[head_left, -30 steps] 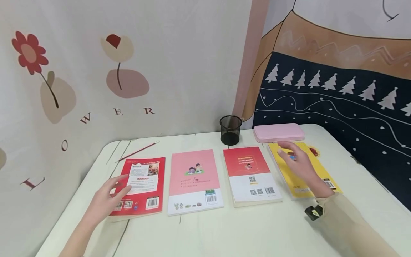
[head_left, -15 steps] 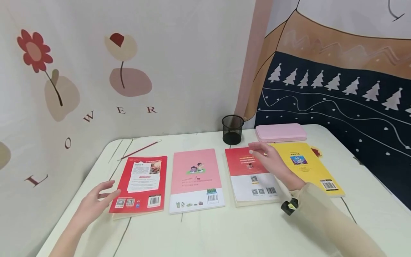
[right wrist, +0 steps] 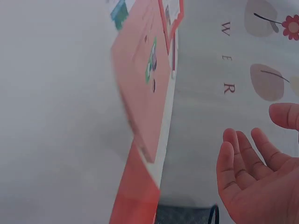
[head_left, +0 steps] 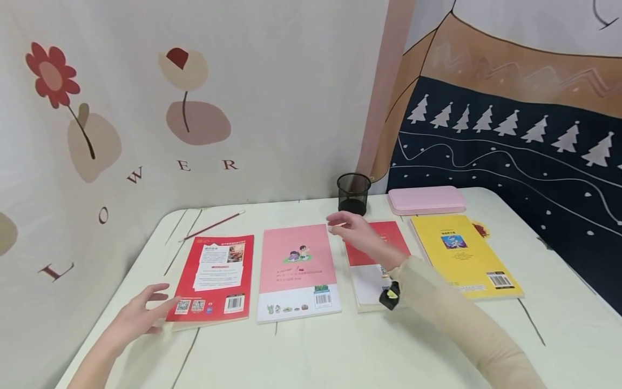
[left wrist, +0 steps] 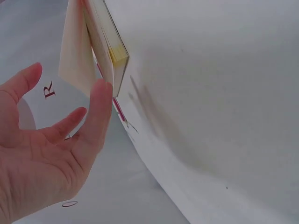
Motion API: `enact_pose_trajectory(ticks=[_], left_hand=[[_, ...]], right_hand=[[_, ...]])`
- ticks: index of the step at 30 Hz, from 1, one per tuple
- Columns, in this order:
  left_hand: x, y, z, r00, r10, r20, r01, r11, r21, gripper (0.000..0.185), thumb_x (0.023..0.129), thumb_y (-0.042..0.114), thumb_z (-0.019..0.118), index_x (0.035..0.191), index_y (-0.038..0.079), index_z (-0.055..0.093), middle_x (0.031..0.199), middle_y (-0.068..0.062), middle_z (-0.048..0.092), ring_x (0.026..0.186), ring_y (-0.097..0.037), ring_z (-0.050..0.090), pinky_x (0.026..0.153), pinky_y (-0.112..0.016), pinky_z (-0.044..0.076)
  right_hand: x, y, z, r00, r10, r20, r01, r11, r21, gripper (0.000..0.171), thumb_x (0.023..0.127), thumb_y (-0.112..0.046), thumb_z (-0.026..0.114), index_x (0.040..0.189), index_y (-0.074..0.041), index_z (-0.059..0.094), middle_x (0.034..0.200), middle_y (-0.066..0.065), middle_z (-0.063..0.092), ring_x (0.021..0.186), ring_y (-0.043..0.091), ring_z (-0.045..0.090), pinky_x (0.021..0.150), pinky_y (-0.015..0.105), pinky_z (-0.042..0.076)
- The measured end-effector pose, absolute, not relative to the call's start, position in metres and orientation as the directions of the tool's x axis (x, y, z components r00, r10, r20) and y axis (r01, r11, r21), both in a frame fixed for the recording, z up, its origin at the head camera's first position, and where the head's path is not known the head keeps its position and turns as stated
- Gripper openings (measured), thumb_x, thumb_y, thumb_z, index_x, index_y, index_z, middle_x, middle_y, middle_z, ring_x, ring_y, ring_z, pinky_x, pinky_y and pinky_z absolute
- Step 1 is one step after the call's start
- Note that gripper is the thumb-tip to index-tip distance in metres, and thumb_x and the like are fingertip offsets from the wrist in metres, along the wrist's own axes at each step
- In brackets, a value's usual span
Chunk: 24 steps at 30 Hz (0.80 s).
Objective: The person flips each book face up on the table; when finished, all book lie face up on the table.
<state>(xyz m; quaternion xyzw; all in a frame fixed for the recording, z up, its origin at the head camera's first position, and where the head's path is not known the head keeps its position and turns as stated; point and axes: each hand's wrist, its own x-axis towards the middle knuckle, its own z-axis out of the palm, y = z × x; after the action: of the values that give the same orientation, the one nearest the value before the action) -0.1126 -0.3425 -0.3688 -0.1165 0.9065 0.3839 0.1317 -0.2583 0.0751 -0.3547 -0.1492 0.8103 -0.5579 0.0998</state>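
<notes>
On the pale round-cornered table (head_left: 311, 359) are laid four rectangular coloured books (head_left: 297, 251), a red pencil (head_left: 214, 225), black mesh cup (head_left: 352, 206) and pink case (head_left: 427, 200).

I find the head view set high, facing forward and down across the worktop (head_left: 311, 356). The left wrist view sits close to the left hand (left wrist: 51, 161), the right wrist view close to the right hand (right wrist: 264, 189); both are turned sideways. All share the red pencil (head_left: 214, 225); head and right wrist, the pink book (head_left: 297, 236).

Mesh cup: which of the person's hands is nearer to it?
Right. The right hand is just in front of the mesh cup; the left hand is much farther off, by the near-left corner of the leftmost red book.
</notes>
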Motion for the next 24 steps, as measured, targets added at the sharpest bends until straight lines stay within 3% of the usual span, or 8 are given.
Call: enact_pose_trajectory(ticks=[9,17,24], left_hand=[[-0.110,-0.345,-0.375,-0.920,-0.097,-0.379,-0.348,0.647,0.679,0.082,0.081,0.044,0.058,0.130,-0.007,0.017,0.113,-0.030,0.039,0.074,-0.023,0.060,0.064,-0.036,0.052],[-0.107,-0.347,-0.377,-0.898,-0.118,-0.425,-0.396,0.638,0.660,0.085,0.079,0.047,0.060,0.129,-0.007,0.018,0.109,-0.025,0.043,0.071,-0.023,0.061,0.064,-0.034,0.052],[-0.105,-0.346,-0.376,-0.901,-0.105,-0.421,-0.392,0.611,0.688,0.081,0.080,0.043,0.059,0.128,-0.008,0.019,0.107,-0.024,0.044,0.072,-0.025,0.062,0.063,-0.035,0.052]], right_hand=[[-0.270,0.016,-0.360,-0.908,-0.420,-0.019,-0.125,0.312,-0.942,0.029,0.085,-0.015,0.057,0.114,-0.011,0.055,0.110,0.008,0.056,0.095,0.024,0.054,0.081,0.039,0.045],[-0.272,-0.032,-0.375,-0.877,-0.479,-0.025,-0.116,0.262,-0.958,0.032,0.086,-0.019,0.057,0.117,-0.011,0.054,0.106,0.001,0.055,0.096,0.026,0.053,0.079,0.038,0.046],[-0.270,-0.069,-0.390,-0.891,-0.445,-0.095,0.012,0.185,-0.983,0.033,0.085,-0.017,0.059,0.116,-0.009,0.054,0.098,-0.002,0.055,0.086,0.027,0.057,0.066,0.037,0.050]])
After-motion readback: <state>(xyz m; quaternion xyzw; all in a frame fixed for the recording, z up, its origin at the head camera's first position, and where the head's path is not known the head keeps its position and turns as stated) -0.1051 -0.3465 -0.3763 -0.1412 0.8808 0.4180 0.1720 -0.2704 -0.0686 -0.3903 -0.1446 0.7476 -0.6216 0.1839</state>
